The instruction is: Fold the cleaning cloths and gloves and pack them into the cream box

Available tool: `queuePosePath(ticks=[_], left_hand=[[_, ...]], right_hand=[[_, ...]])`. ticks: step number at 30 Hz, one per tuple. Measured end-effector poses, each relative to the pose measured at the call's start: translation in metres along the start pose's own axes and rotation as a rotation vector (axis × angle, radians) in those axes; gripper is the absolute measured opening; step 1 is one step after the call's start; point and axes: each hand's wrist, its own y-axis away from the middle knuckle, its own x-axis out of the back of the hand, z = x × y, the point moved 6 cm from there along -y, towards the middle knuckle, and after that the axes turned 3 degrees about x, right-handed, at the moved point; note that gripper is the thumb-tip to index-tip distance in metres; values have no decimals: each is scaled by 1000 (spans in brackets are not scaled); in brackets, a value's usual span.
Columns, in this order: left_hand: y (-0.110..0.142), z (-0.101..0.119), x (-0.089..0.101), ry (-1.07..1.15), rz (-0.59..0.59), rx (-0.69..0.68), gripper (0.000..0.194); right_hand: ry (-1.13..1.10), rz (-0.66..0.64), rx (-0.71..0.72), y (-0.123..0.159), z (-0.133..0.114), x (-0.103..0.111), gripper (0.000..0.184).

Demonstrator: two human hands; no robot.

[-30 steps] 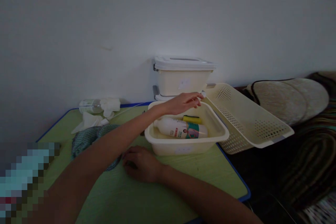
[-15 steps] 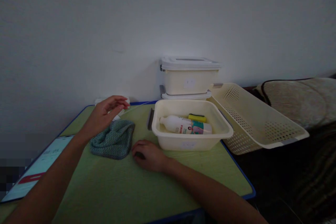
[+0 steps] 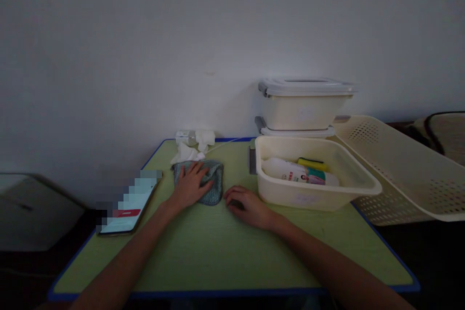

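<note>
My left hand [image 3: 190, 185] lies with fingers spread on a folded grey-green knitted cloth [image 3: 215, 188], covering part of it. Just right of the cloth, my right hand [image 3: 249, 207] rests on the green table [image 3: 218, 252], loosely curled with a dark gap between thumb and fingers. Nothing shows in it. Beside that hand stands a cream plastic bin [image 3: 308, 199] without a lid. Inside it a white bottle [image 3: 283, 169] with a printed label lies on its side, next to a yellow sponge [image 3: 312, 163].
Crumpled white tissue [image 3: 185, 154] and a clear container [image 3: 186, 136] sit at the table's back edge. A tablet-like device [image 3: 127, 208] lies at left. Behind the bin is a lidded storage box [image 3: 305, 109]. A perforated basket [image 3: 399, 169] stands at right.
My left hand has come down from above the cloth and now lies flat on it. My right hand stays beside the cloth. The view has swung left.
</note>
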Motion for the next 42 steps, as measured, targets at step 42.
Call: queuePosePath(ticks=[42], left_hand=[[39,48,13,147,-397,-581,25]], right_hand=[[133,-285,130,12,-54,-11,31]])
